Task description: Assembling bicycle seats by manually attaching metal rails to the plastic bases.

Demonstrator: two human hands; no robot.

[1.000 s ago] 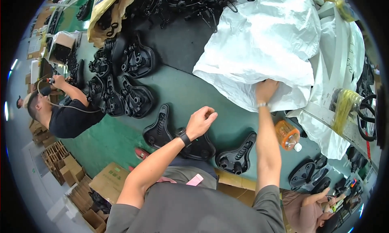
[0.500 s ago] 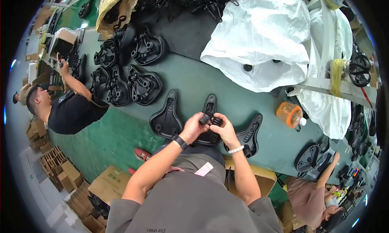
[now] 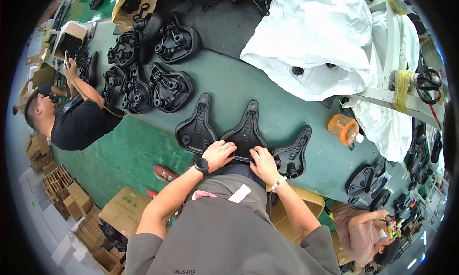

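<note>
Three black bicycle saddles lie upside down in a row at the table's near edge. On the middle saddle (image 3: pixel 245 134), both hands grip the wide end nearest me. My left hand (image 3: pixel 219 154) has its fingers bent over the left rear corner, and my right hand (image 3: pixel 263 164) does the same at the right rear corner. Whatever lies under the fingertips is hidden. Small round black fittings show in the wide ends of the left saddle (image 3: pixel 195 125) and the right saddle (image 3: pixel 293 153).
Several saddles with fitted undercarriages, one of them a black saddle (image 3: pixel 170 87), stand at the left. A white sack (image 3: pixel 311 41) covers the far right, near an orange bottle (image 3: pixel 343 129). Scissors (image 3: pixel 428 86) hang on a frame. Co-workers (image 3: pixel 83 119) are at both sides.
Both hands have come down and apart from above the middle saddle onto its rear corners. The small black ribbed pieces they held are out of sight. My view has shifted slightly.
</note>
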